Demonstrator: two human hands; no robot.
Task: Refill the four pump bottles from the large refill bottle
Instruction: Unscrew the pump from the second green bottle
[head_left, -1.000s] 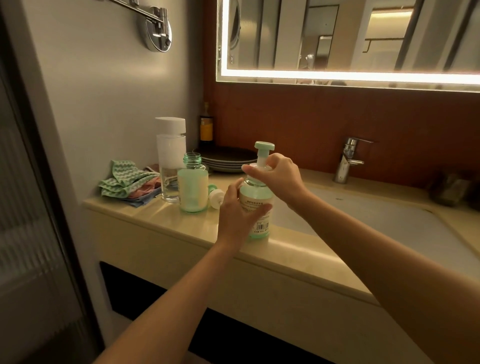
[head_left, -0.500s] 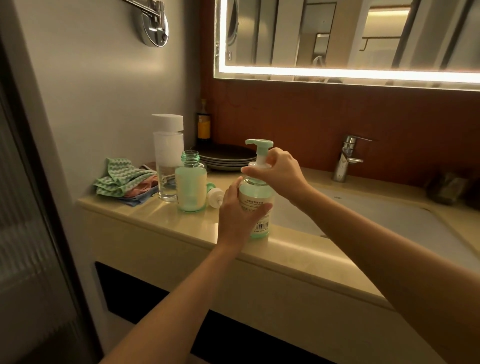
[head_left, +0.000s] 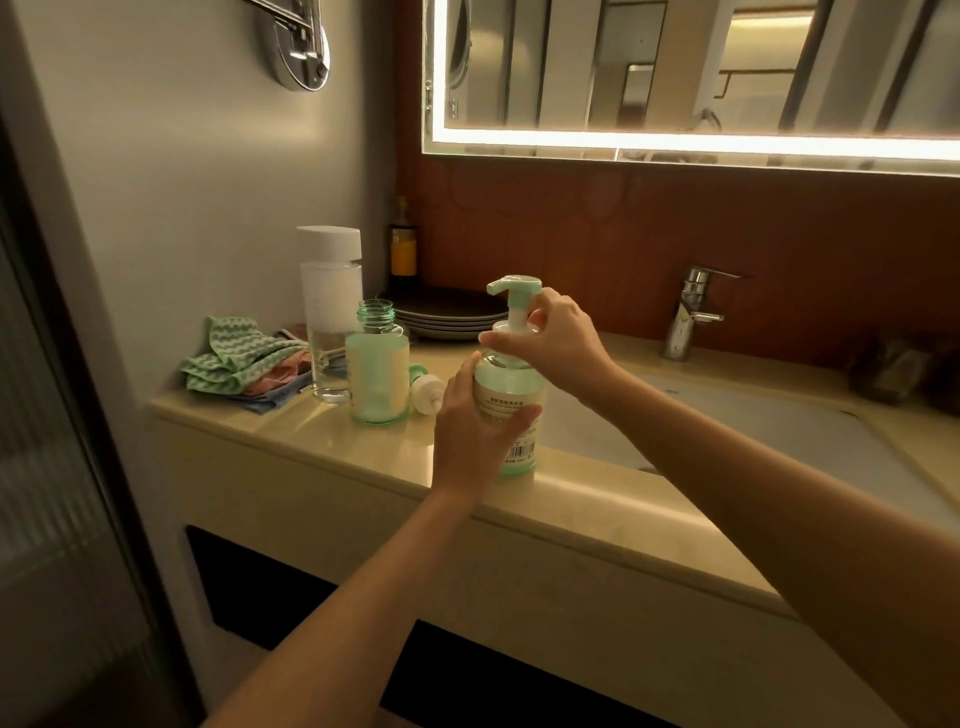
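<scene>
A green pump bottle (head_left: 511, 400) stands upright on the counter (head_left: 332, 441) at the sink's (head_left: 727, 431) left edge. The left hand (head_left: 470, 431) wraps its body; the right hand (head_left: 558, 338) pinches the pump collar. Behind, an open bottle (head_left: 376, 364) stands beside what looks like its loose pump (head_left: 428, 392) and a tall white-capped bottle (head_left: 332, 312).

worktop: cream stone-like worktop (head_left: 322, 441), polished, glossy with soft glare
held bottle: clear green-tinted plastic pump bottle (head_left: 511, 400), smooth, matt paper label, matt mint plastic pump head (head_left: 515, 287)
open bottle: translucent green plastic bottle without a pump (head_left: 376, 376), at 9 o'clock of the held one, smooth
tall bottle: clear plastic refill bottle with a matt white cap (head_left: 330, 312)
cloths: woven green-and-white zigzag cloths (head_left: 236, 358), soft, matt
tap: chrome metal tap (head_left: 693, 312), at 3 o'clock, mirror-shiny
plates: dark glazed stacked plates (head_left: 452, 314), glossy
</scene>
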